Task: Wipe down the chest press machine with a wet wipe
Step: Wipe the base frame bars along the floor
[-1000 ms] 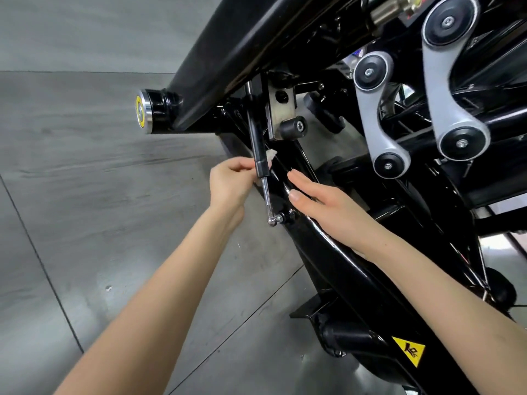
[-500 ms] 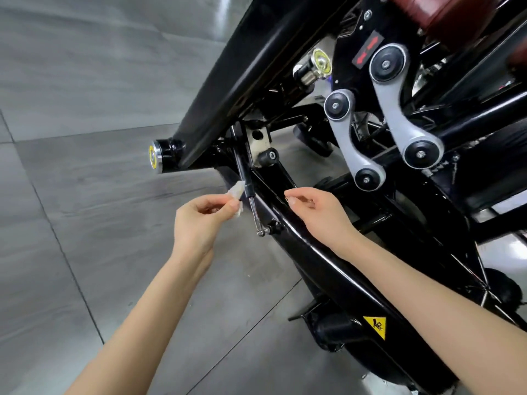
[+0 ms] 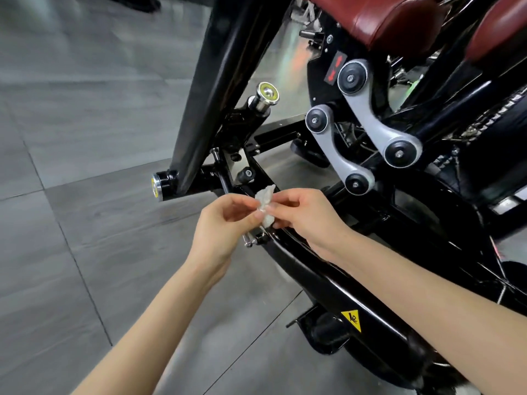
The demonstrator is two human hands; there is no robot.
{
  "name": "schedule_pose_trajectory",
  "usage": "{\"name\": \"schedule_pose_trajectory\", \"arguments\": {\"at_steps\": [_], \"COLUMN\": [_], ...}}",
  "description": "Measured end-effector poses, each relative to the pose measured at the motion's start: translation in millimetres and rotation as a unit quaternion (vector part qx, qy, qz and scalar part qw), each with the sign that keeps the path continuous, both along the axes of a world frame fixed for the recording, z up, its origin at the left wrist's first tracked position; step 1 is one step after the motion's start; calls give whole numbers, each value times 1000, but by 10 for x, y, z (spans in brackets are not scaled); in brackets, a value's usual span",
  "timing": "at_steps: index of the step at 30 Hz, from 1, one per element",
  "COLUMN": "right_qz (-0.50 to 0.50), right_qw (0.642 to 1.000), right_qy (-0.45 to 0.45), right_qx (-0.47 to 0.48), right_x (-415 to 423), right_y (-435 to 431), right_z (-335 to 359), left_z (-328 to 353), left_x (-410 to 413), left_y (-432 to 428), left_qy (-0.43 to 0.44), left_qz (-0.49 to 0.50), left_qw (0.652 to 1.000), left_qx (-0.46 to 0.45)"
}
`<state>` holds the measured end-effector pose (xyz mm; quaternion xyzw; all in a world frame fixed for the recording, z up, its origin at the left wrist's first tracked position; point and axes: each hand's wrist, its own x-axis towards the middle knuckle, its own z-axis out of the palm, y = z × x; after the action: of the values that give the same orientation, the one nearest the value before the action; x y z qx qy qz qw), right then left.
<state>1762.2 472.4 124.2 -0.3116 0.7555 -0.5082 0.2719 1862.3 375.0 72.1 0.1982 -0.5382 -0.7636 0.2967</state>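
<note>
The chest press machine (image 3: 228,81) fills the right and centre: black frame tubes, grey link arms (image 3: 368,129) and a dark red seat pad (image 3: 385,21) at the top. A small crumpled white wet wipe (image 3: 265,201) is pinched between both hands, just in front of the thin gas strut (image 3: 224,181) and the lower black frame rail (image 3: 328,280). My left hand (image 3: 222,226) grips the wipe from the left with thumb and fingers. My right hand (image 3: 308,215) grips it from the right. The wipe is held off the machine.
Grey tiled floor (image 3: 85,223) lies open to the left and below. A black peg with a yellow end cap (image 3: 159,186) sticks out left of the upright. A chrome knob (image 3: 266,95) sits above. A yellow warning sticker (image 3: 352,320) marks the lower rail.
My left hand drew the wipe away from the gas strut. My right hand left the frame rail and came across to take hold of the wipe too. The view tilted upward, revealing the seat pad.
</note>
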Motion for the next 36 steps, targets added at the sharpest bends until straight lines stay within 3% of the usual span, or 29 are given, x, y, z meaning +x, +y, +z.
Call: {"name": "schedule_pose_trajectory", "arguments": {"at_steps": [7, 10, 15, 19, 22, 25, 28, 31, 33, 36], "right_qz": [-3, -59, -206, -276, -314, -317, -273, -134, -112, -226], "right_qw": [995, 991, 970, 951, 924, 902, 908, 907, 916, 911], "right_qy": [56, 72, 79, 84, 141, 208, 253, 350, 323, 280], "right_qx": [83, 93, 100, 116, 165, 209, 190, 190, 212, 203], "right_x": [-265, -432, -609, -654, -839, -916, -604, -313, -578, -1241], "right_y": [894, 1559, 2664, 3405, 3815, 3890, 3717, 3675, 3792, 4042], "right_z": [351, 550, 613, 197, -377, -917, -1250, -1343, -1280, -1261], "left_z": [142, 256, 567, 748, 825, 855, 862, 864, 888, 914], "left_x": [-93, -161, -316, -464, -589, -768, -994, -1237, -1403, -1617], "left_y": [379, 741, 1277, 1555, 1718, 1890, 2081, 2256, 2370, 2515], "left_qy": [-66, -97, -103, -135, -170, -197, -210, -220, -220, -222], "left_qz": [-87, -146, -249, -345, -385, -394, -391, -402, -409, -404], "left_qw": [984, 950, 867, 811, 766, 749, 724, 708, 697, 684], "left_qx": [-143, -257, -420, -453, -485, -494, -529, -537, -546, -565]}}
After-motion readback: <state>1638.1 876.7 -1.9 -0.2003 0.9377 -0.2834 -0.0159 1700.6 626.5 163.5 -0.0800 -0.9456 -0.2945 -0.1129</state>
